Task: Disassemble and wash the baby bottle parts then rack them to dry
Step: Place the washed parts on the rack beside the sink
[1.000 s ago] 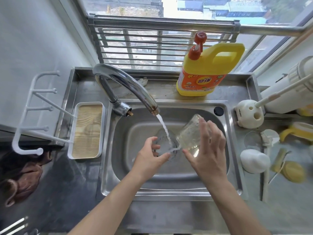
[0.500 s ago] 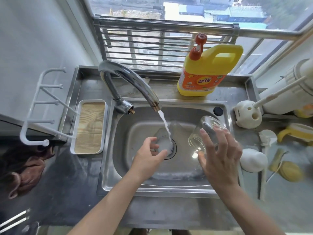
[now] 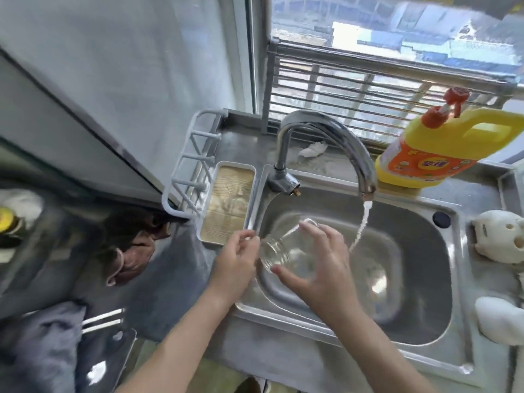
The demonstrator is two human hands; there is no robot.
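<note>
"Right hand [image 3: 320, 268] is wrapped round the clear bottle [image 3: 276, 248] — thumb under the body, fingers over the top."

"Where, against the tap [image 3: 326, 131]?"

"In front of the tap's base and a little to its left, above the near-left corner of the sink [image 3: 425, 313]. Water [image 3: 361, 222] drops from the spout to the right of the bottle, clear of it."

"Long axis?"

"Nearly flat, slightly tilted. Threaded mouth points left and toward the person, base up toward the tap. So the mouth faces the left hand [image 3: 235, 259], which sits just beside it, fingers curled near the neck. Blur hides whether they touch the glass or hold anything."

"And the rack [image 3: 192, 163]?"

"White pegs, left of the tap, by the wall. Left hand is the nearer one to it. My read: bottle goes on a peg next, mouth down — so either it passes across to the left hand or the right wrist rolls it over. Wet glass; a slip at the handover is the risk."
</note>
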